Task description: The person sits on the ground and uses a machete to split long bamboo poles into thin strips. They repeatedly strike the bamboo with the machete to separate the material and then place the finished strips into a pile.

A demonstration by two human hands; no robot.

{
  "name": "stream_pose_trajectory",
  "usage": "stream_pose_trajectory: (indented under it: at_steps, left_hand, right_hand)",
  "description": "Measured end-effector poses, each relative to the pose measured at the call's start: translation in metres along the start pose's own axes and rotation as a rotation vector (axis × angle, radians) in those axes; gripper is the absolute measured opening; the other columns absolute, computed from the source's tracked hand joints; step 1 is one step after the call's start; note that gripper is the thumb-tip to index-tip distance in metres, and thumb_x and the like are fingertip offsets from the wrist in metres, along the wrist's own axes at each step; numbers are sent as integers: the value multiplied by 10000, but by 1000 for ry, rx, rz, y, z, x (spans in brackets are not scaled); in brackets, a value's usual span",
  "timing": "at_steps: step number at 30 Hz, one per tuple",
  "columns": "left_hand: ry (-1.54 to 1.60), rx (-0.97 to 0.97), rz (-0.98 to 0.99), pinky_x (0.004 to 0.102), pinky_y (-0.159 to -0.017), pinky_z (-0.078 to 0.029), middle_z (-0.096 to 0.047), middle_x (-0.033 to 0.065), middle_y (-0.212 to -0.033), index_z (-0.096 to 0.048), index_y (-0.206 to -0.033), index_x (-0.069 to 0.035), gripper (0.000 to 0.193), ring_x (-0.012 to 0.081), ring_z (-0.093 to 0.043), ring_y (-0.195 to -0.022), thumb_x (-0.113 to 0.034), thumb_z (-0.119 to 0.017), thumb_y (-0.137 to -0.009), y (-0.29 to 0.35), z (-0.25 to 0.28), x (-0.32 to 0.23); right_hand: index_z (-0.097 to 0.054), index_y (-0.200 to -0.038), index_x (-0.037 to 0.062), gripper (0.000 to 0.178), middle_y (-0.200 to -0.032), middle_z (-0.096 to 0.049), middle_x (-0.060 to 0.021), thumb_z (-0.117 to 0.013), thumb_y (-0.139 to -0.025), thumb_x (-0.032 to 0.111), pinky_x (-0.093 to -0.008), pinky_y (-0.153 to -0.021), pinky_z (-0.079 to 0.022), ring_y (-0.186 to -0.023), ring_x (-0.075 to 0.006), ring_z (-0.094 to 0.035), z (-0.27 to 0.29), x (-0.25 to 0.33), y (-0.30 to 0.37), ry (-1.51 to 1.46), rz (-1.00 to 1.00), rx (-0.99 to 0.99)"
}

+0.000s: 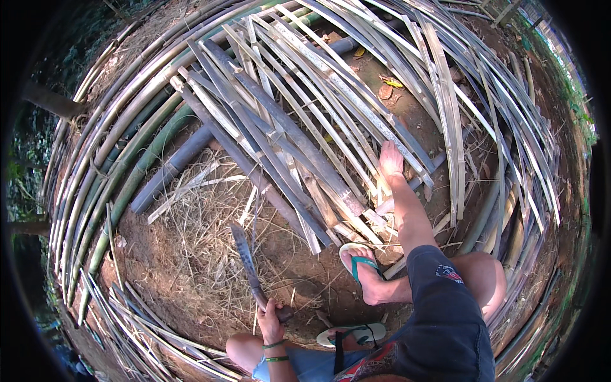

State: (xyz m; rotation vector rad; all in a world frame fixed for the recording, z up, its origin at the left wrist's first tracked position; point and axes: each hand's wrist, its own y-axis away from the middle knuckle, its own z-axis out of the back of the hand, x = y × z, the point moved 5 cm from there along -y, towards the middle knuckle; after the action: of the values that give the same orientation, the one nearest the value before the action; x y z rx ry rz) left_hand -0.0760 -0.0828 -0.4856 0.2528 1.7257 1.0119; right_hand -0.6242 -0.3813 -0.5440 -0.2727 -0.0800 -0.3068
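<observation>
My left hand (271, 321) is wrapped round the handle of a machete (244, 251), whose dark curved blade points up and away over the ground. Far forward, my right hand (390, 160) is at the lower end of the pile of split bamboo, its fingers closed at the edge of a pale-speckled bamboo strip (356, 95). Part of its grip is hidden. Many more split bamboo strips (305, 137) lie side by side in front of me, slanting from far left to near right, some grey and some pale.
Long bamboo poles (137, 143) curve along the left, with a thick grey pole (172, 169) under the strips. More strips (509, 134) are heaped at right and others (137, 321) at lower left. Dry shavings (197, 235) litter the soil. My sandalled foot (366, 267) stands near the strips' ends.
</observation>
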Motion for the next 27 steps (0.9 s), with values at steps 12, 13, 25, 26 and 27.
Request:
stream_pose_trajectory:
  at_steps: [12, 13, 25, 26, 27]
  left_hand:
    - [59, 1, -25, 352, -572, -568, -618, 66, -723, -562, -931, -28, 136, 188, -629, -621, -133, -642, -900, -6, -6, 10]
    - [78, 20, -43, 353, -571, -569, -621, 69, -725, -561, -935, -24, 138, 190, -631, -622, -132, -639, -902, -6, -11, 7]
    - [336, 174, -148, 331, -615, -553, -626, 66, -729, -563, -912, -14, 104, 188, -641, -631, -88, -635, -922, 7, -54, -13]
    - [361, 94, -192, 330, -609, -552, -624, 65, -725, -563, -907, -17, 107, 186, -642, -634, -92, -637, -923, 5, -25, -14]
    - [372, 77, -216, 328, -603, -551, -622, 64, -721, -563, -901, -19, 109, 184, -642, -637, -95, -638, -924, 7, -21, -16]
  right_hand:
    - [-741, -967, 22, 520, -920, -697, -254, -592, -876, 512, -459, -845, -512, -908, -414, -673, 153, 17, -37, -407, -382, 29]
    - [-733, -922, -6, 593, -897, -696, -262, -610, -854, 570, -445, -827, -511, -905, -411, -673, 153, 25, -36, -366, -330, 81]
    - [-519, -698, 15, 407, -531, -496, -88, -685, -919, 314, -378, -489, -409, -481, -173, -511, 142, 199, 143, -926, -319, 73]
    - [-490, -690, 16, 426, -529, -479, -77, -681, -926, 314, -370, -491, -402, -493, -157, -501, 201, 256, 171, -982, -302, 181]
    - [-484, -695, 11, 427, -549, -499, -87, -679, -928, 312, -370, -498, -395, -506, -154, -485, 228, 269, 188, -1077, -276, 176]
